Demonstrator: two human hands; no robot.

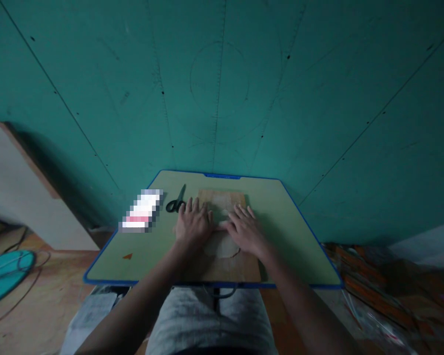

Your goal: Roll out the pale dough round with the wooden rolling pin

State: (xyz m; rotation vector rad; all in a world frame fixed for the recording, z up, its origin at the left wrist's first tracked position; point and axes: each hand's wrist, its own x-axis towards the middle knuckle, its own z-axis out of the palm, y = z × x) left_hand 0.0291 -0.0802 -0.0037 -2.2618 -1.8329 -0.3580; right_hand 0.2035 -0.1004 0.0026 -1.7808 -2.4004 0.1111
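Both palms press down on a short light-coloured rod (219,226), perhaps a rolling pin, whose ends are covered by the hands. Under it lies a pale, flat round sheet that looks like dough (222,246), on a wooden board (240,268). My left hand (194,222) is open, with fingers stretched forward near the board's left edge. On the right side of the board, my right hand (246,227) also lies open with its fingers extended. Dark-handled scissors (175,203) rest just left of my left fingertips, blades pointing away.
A small blue-edged table (288,227) carries the board and stands against a green wall (222,98). A blurred-out bright rectangle (142,212) and a small orange triangle (128,256) lie at its left. A white panel (33,192) leans left; a turquoise round object (7,276) is on the floor.
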